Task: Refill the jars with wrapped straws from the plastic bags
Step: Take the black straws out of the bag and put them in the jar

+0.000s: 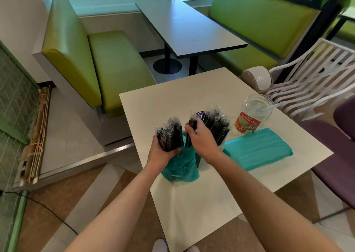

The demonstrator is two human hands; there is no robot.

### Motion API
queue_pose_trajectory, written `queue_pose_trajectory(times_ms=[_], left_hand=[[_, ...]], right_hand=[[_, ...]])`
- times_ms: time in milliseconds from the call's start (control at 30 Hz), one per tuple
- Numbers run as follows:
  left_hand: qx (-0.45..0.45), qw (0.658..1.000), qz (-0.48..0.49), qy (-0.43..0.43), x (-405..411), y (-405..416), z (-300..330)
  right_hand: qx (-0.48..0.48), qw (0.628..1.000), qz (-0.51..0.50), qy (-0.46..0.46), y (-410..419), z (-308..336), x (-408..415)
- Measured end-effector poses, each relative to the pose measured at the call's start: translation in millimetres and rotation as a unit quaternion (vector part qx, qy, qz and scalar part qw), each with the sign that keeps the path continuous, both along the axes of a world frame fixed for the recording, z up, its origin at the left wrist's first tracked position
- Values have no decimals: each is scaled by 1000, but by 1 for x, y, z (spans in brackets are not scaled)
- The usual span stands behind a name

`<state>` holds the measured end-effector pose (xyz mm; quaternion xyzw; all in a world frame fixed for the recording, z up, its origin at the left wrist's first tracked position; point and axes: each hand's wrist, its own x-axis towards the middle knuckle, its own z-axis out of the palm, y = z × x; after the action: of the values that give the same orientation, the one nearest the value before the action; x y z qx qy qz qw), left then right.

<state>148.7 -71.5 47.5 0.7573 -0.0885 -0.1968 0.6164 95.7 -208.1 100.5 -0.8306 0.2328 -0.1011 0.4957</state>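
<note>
Holding a thick bundle of wrapped black straws (170, 136) upright, the left hand (163, 152) has its fingers curled round the lower end; the tops stand well above the fingers and are free. The right hand (201, 142) pinches a few straws (192, 128) between thumb and fingertips, just beside the jar (213, 134), which already looks nearly full of straws; its rim is hidden behind the right fingers, so I cannot tell how much room remains. Under both hands lies the crumpled teal plastic bag (180, 169); a second, full teal bag (257, 149) lies on the white table (192, 203), beyond the right wrist; an almost empty clear jar (253, 115) stands further away from the fingers.

I think the main risk is pressing more straws into a crowded jar; they may bend, tear the wrapping, or tip the jar. The left bundle may also fan out and slip if the fingers loosen; the grip is only at the bottom.
</note>
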Motion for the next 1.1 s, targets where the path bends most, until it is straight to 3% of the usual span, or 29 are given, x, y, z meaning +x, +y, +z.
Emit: queue_pose_trajectory(times_ms=[367, 633, 967, 1100], left_hand=[[-7, 1000, -11, -4, 0, -3, 0], [-4, 1000, -10, -4, 0, -6, 0], [-10, 1000, -14, 13, -2, -4, 5], [-8, 1000, -10, 14, -2, -4, 5]], right_hand=[[39, 998, 51, 24, -3, 4, -9], [-67, 995, -13, -66, -17, 36, -5], [-50, 966, -162, -195, -49, 94, -3], [-88, 953, -197, -212, -59, 92, -3]])
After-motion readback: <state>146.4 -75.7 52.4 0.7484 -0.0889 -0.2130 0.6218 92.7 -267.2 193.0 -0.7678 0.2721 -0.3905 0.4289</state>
